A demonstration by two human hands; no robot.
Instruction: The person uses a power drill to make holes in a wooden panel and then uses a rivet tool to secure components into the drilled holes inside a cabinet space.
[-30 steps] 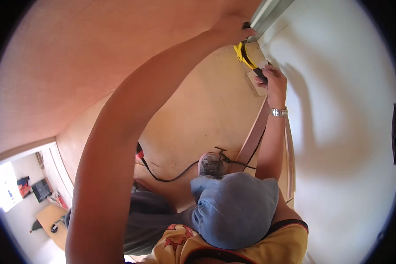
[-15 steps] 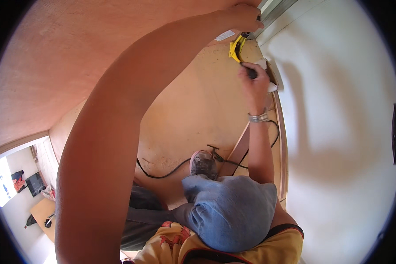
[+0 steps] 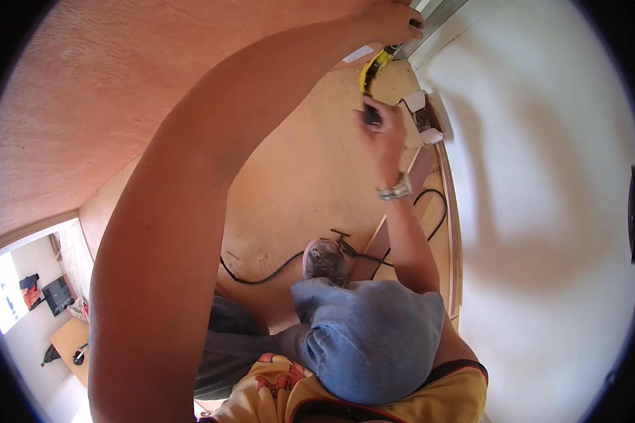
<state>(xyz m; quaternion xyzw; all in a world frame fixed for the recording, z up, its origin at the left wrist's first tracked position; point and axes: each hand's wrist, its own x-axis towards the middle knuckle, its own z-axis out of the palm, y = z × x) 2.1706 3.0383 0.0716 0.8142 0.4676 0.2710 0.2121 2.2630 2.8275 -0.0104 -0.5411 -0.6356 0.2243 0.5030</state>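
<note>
My left hand (image 3: 395,25), arm stretched across the upper view, is closed on a small dark object (image 3: 415,24) beside a grey metal frame (image 3: 441,17); most of that object is hidden. My right hand (image 3: 382,130), slightly blurred, grips the dark handle of a yellow-and-black hand tool (image 3: 368,74). The tool's upper end lies just below my left hand, near the frame; whether they touch I cannot tell. An open white cardboard box (image 3: 430,132) is right of my right hand. A small white label (image 3: 356,55) shows behind the tool.
Pinkish plywood (image 3: 99,92) fills the upper left, a white wall (image 3: 543,190) the right. Timber strips (image 3: 453,247) and a black cable (image 3: 268,278) lie near my shod foot (image 3: 324,261) on the plywood floor (image 3: 282,204). A doorway (image 3: 39,229) at lower left shows another room.
My right hand has moved left with the tool, which now stands more upright, uncovering the cardboard box. My left hand has shifted slightly up and right.
</note>
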